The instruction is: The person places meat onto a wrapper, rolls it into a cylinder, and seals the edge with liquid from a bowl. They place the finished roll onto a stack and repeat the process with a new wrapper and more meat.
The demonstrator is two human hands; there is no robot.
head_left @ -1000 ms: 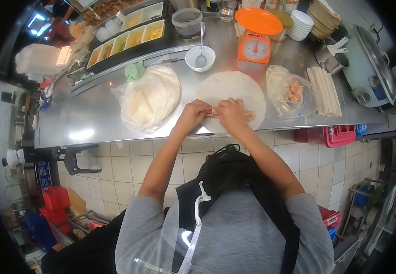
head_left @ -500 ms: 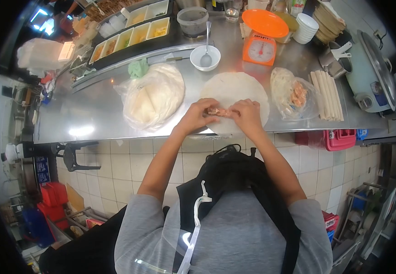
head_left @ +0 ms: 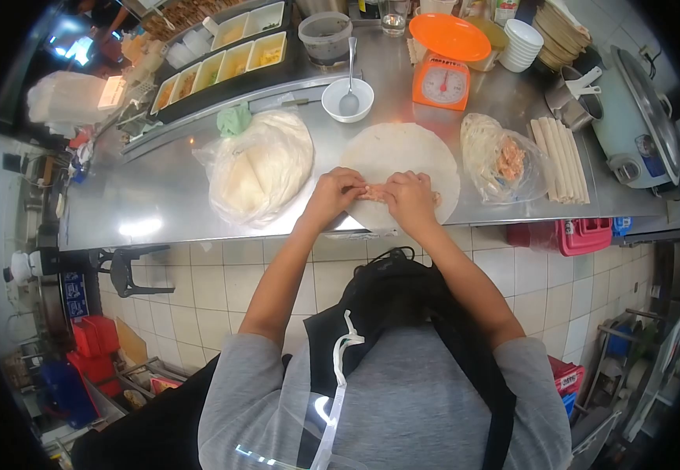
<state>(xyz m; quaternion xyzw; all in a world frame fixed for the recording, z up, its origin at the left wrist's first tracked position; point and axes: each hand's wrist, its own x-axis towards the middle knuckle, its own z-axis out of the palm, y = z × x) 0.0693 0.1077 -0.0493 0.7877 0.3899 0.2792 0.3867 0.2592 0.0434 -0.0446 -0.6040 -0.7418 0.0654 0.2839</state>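
By the counter's (head_left: pixel 164 200) near edge, I have my left hand's (head_left: pixel 334 196) fingers clamped on the filling's (head_left: pixel 374 193) left end, my right hand's (head_left: pixel 411 197) on its middle, over the wrapper (head_left: pixel 403 149).

Orange scale (head_left: pixel 440 82), white bowl (head_left: pixel 348 110), pale wrapper (head_left: pixel 399 149), pinkish filling (head_left: pixel 373 193)
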